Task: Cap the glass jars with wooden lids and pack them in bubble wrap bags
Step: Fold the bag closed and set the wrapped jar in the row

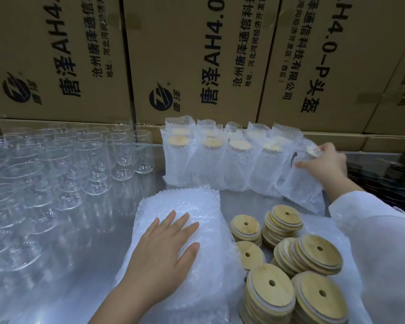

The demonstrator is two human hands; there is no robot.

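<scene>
Several bare glass jars [96,164] stand in rows on the left of the metal table [80,265]. A stack of flat bubble wrap bags [185,220] lies in the middle, and my left hand [164,256] rests flat on top of it, fingers spread. Stacks of round wooden lids [313,253] with centre holes lie at the lower right. Along the back stands a row of capped jars in bubble wrap bags [220,157]. My right hand [323,162] grips the rightmost packed jar [299,183] at its top, at the end of that row.
Large printed cardboard boxes [197,54] form a wall right behind the table. More bubble wrap lies under the lid stacks [351,260]. A dark area shows past the table's right edge [395,174].
</scene>
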